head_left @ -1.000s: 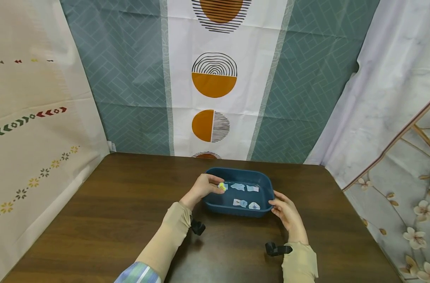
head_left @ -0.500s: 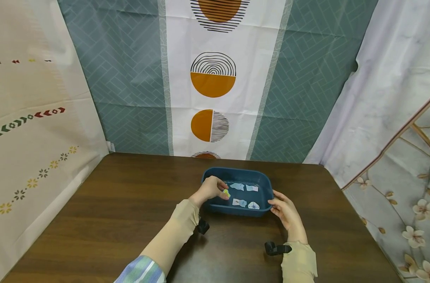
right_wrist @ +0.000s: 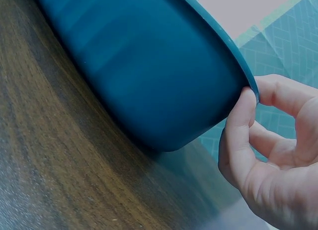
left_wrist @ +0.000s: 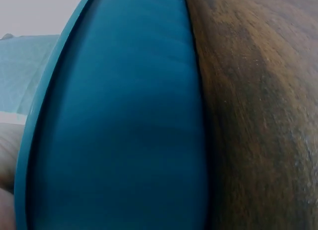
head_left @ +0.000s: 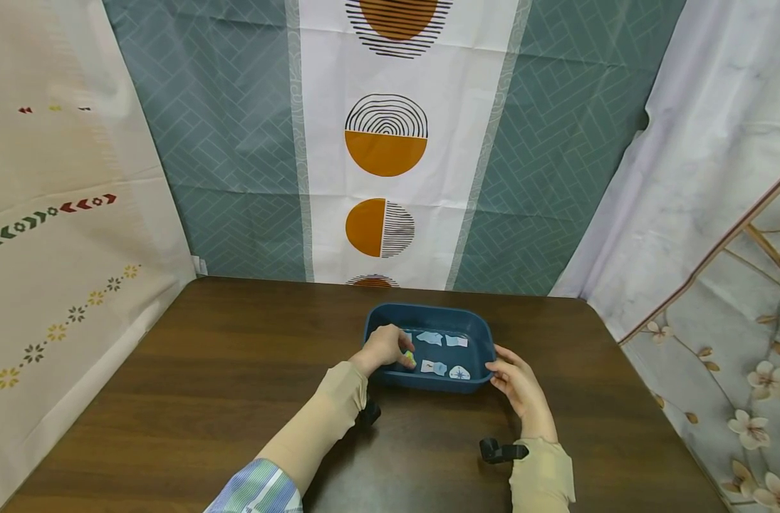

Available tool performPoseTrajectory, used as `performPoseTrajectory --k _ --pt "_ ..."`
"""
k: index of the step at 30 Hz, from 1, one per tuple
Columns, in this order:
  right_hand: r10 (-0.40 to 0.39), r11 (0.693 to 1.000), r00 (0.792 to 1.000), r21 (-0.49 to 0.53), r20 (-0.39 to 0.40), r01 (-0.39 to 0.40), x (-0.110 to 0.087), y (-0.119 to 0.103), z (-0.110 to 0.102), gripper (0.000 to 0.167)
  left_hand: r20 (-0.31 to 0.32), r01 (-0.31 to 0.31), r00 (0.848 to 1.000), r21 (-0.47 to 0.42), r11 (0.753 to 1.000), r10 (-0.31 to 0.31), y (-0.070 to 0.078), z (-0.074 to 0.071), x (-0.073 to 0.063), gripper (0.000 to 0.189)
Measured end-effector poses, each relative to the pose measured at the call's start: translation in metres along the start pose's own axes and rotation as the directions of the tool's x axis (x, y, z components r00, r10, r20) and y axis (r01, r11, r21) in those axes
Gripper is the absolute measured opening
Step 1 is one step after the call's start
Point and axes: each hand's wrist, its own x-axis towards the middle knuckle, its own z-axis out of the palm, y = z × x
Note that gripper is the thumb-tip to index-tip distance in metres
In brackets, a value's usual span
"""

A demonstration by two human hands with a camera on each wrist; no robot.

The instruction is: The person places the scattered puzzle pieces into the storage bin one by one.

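A dark blue plastic tub (head_left: 479, 331) stands on the wooden table. My left hand (head_left: 383, 347) reaches over its front left side and pinches a small yellow-green flat piece (head_left: 410, 358) low inside; the fingers partly cover it. In the left wrist view, the outer wall of the tub hides most of that hand. My right hand (head_left: 518, 381) grips the rim at the right end between thumb and finger, clear in the right wrist view. Flat paper-like cutouts lie in the tub: a pale blue piece (head_left: 430, 338), a blue-white piece (head_left: 456, 341), another (head_left: 434, 368), and a white one with a compass star (head_left: 459, 372).
Brown wooden table (head_left: 248, 342) surrounds the tub. A patterned curtain (head_left: 248, 178) hangs at the table's back edge, with light cloths (head_left: 63, 285) on the left and flowered fabric (head_left: 736, 356) on the right. Black wrist mounts (head_left: 501, 451) sit on the forearms.
My left hand has moved right and toward the tub's front side, carrying the yellow-green piece from the back left corner. My right hand has stayed on the rim.
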Motion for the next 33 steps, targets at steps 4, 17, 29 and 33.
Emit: performPoseTrajectory --k 4,17,29,33 --pt "-0.002 1.000 1.000 0.003 -0.003 0.002 0.0000 0.0004 0.0000 0.063 0.008 0.005 1.000 0.039 0.999 -0.006 0.0006 0.0009 -0.0004 0.027" --pt "-0.015 1.000 1.000 0.010 0.004 0.015 -0.0005 0.0013 0.0001 0.067 -0.004 0.023 1.000 0.115 0.993 -0.022 -0.0011 0.0061 0.0015 0.028" --pt "-0.018 1.000 1.000 0.017 0.009 0.018 -0.0001 0.0023 -0.0007 0.070 -0.025 0.054 0.998 0.162 0.985 -0.051 0.0009 0.0088 0.0007 0.027" --pt "-0.013 1.000 1.000 0.010 0.005 0.013 -0.0005 0.0016 0.0000 0.065 -0.030 0.053 0.998 0.201 0.978 -0.048 0.0019 0.0090 0.0008 0.026"
